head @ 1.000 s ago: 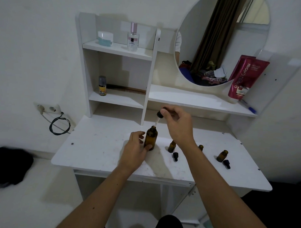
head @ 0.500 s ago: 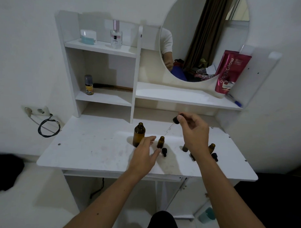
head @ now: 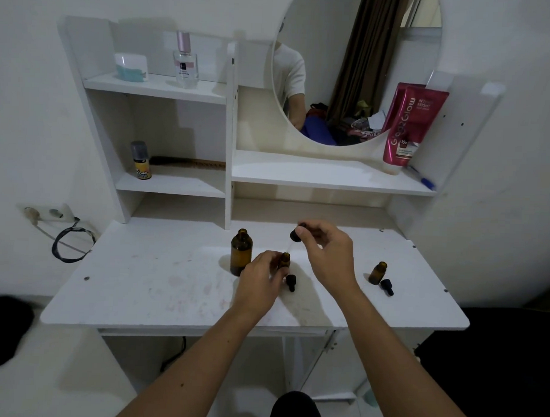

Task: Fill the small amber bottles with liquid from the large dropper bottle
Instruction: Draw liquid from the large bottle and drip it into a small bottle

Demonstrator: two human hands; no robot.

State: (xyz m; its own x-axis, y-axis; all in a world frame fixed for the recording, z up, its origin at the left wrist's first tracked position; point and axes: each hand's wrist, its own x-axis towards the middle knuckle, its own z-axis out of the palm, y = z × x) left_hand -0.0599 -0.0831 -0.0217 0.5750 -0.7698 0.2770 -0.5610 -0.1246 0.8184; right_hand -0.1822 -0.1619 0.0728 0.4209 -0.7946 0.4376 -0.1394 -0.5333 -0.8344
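I am looking down from a head-worn camera at a white dressing table [head: 139,297] with shelves and a round mirror [head: 356,70] behind it. Two bare forearms reach in from the bottom edge.

My left hand [head: 260,279] is curled around a small amber bottle [head: 285,261] standing upright near the middle of the table. The fingers wrap its lower part, so only its open neck and shoulder show. My right hand [head: 326,250] is raised just above and to the right of that bottle, thumb and fingertips pinched shut on the black rubber bulb of a dropper [head: 295,235]. The thin glass tube slants down and to the left toward the bottle's mouth; I cannot tell whether the tip is inside it.

The large amber bottle [head: 241,252] stands upright and uncapped just to the left of my left hand, touching or nearly touching its knuckles. A small black cap [head: 291,281] lies on the table right beside my left hand, on its right.

Well apart on the right side of the table stands a second small amber bottle [head: 377,272], open, with its own black cap [head: 387,287] lying just beside it.

On the shelves sit a clear perfume bottle [head: 186,61], a white jar [head: 131,66], a little spray can [head: 140,160], a comb [head: 188,163] and a red tube [head: 409,122] leaning by the mirror. A wall socket [head: 47,213] with a looped black cable [head: 69,245] is to the left.
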